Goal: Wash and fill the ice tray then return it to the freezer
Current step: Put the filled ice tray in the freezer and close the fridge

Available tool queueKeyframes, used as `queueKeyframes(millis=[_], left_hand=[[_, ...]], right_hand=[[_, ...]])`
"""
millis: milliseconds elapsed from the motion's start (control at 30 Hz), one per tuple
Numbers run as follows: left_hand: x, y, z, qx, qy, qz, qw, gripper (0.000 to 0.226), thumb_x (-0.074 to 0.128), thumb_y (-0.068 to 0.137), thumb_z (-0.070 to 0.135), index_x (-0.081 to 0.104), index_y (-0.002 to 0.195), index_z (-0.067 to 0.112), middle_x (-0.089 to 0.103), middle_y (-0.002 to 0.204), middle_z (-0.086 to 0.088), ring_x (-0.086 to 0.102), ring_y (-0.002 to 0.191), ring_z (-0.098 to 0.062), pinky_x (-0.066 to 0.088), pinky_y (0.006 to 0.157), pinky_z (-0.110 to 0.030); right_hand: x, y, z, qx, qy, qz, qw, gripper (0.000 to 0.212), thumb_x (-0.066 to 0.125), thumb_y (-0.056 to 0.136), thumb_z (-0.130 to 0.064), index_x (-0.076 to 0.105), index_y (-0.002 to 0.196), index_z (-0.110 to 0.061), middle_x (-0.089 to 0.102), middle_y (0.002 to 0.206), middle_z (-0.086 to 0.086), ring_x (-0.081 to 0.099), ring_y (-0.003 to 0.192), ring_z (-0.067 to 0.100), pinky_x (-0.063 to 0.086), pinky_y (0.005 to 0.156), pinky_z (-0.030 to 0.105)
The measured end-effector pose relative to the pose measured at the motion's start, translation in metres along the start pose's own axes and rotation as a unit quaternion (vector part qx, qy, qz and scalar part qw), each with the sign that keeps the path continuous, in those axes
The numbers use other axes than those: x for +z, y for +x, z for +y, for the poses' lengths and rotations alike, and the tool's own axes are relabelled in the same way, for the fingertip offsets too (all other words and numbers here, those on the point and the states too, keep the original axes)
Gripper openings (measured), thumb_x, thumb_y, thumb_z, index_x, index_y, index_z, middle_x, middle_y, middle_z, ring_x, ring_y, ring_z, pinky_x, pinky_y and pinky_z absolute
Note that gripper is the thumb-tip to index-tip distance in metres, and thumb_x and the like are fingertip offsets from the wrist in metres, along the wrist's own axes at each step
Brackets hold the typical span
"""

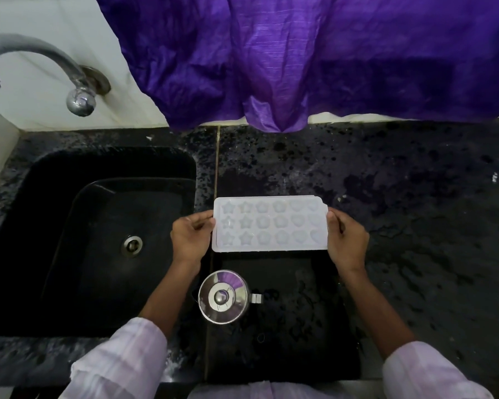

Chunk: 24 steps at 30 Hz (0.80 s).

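A white ice tray (270, 224) with star, flower and heart moulds is held level over the black counter, just right of the sink. My left hand (190, 237) grips its left short end. My right hand (346, 240) grips its right short end. The moulds look pale and glossy; I cannot tell whether they hold water.
A black sink (55, 226) with a steel drain (132, 245) lies to the left, under a steel tap (41, 61) on the wall. A steel lidded jug (224, 296) stands near the counter's front edge below the tray. Purple cloth (300, 59) hangs behind. The dark counter (415, 211) looks wet.
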<state>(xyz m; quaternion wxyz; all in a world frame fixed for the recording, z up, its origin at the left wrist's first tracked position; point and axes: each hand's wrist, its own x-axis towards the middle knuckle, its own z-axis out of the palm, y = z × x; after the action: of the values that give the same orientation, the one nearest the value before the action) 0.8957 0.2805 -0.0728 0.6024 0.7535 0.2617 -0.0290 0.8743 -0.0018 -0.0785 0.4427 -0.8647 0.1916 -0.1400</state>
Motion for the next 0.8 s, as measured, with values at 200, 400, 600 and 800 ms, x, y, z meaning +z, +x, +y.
queueKeyframes(millis=[200, 400, 600, 800], left_hand=[[0.0, -0.009, 0.022, 0.019, -0.009, -0.032, 0.999, 0.017, 0.07, 0.09, 0.007, 0.077, 0.105, 0.013, 0.078, 0.099, -0.001, 0.076, 0.092, -0.017, 0.06, 0.09, -0.045], [-0.001, -0.031, 0.054, 0.033, -0.029, -0.094, 0.995, 0.022, 0.068, 0.092, 0.006, 0.074, 0.113, 0.007, 0.078, 0.099, -0.002, 0.076, 0.09, -0.014, 0.062, 0.083, -0.036], [0.001, -0.067, 0.076, 0.051, -0.033, -0.171, 0.983, 0.02, 0.068, 0.091, 0.004, 0.073, 0.111, 0.007, 0.078, 0.095, -0.002, 0.076, 0.085, -0.014, 0.062, 0.07, -0.023], [0.01, -0.1, 0.079, 0.042, -0.015, -0.262, 0.964, 0.018, 0.067, 0.093, 0.004, 0.074, 0.107, 0.01, 0.079, 0.089, 0.001, 0.077, 0.085, -0.014, 0.062, 0.075, -0.027]], right_hand=[[-0.025, -0.004, -0.011, 0.023, 0.02, 0.031, 0.999, 0.022, 0.056, 0.098, -0.023, 0.074, 0.101, -0.011, 0.072, 0.08, 0.009, 0.062, 0.07, 0.02, 0.048, 0.068, 0.024], [-0.061, -0.031, -0.022, 0.066, 0.04, 0.086, 0.993, 0.022, 0.056, 0.097, -0.026, 0.074, 0.106, -0.016, 0.065, 0.074, -0.011, 0.061, 0.07, 0.01, 0.05, 0.069, 0.021], [-0.104, -0.082, -0.029, 0.103, 0.06, 0.153, 0.981, 0.026, 0.055, 0.096, -0.027, 0.074, 0.112, -0.019, 0.073, 0.093, -0.014, 0.066, 0.086, 0.0, 0.056, 0.079, 0.026], [-0.135, -0.142, -0.021, 0.144, 0.076, 0.228, 0.96, 0.025, 0.055, 0.096, -0.028, 0.074, 0.11, -0.021, 0.074, 0.096, -0.013, 0.069, 0.089, 0.0, 0.058, 0.079, 0.03]])
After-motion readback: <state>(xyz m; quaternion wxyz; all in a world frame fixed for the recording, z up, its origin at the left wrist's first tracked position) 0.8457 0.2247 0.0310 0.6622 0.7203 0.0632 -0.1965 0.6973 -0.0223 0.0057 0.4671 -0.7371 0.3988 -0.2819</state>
